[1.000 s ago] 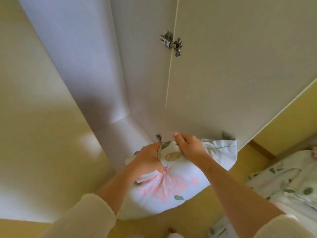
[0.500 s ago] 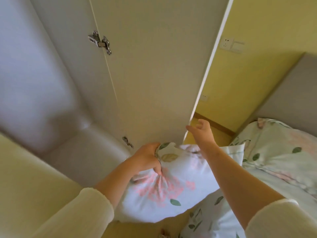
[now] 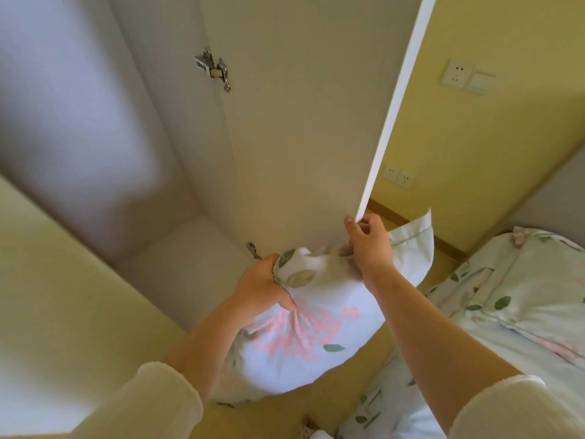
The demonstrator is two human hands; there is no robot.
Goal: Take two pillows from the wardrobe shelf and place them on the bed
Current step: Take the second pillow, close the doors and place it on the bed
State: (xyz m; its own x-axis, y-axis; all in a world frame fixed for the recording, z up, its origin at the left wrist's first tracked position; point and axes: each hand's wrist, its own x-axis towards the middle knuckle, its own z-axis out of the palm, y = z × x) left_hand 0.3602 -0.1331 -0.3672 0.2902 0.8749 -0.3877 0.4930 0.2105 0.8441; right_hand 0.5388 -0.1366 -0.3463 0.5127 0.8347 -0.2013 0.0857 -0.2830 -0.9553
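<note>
A white pillow with pink flowers and green leaves hangs in front of me, below the wardrobe opening. My left hand is clenched on its upper left edge and carries it. My right hand has let go of the pillow and pinches the lower end of the open wardrobe door's edge. The bed with a matching floral cover lies at the right, with another floral pillow on it. The wardrobe shelf shows bare white board.
The open wardrobe door stands straight ahead with two metal hinges on its left side. A yellow wall behind carries sockets and a switch. A grey headboard rises behind the bed. A narrow strip of yellow floor lies between wardrobe and bed.
Both hands first held the pillow. My right hand released it, reached up and took hold of the door's edge. My view swung right, bringing the bed into sight.
</note>
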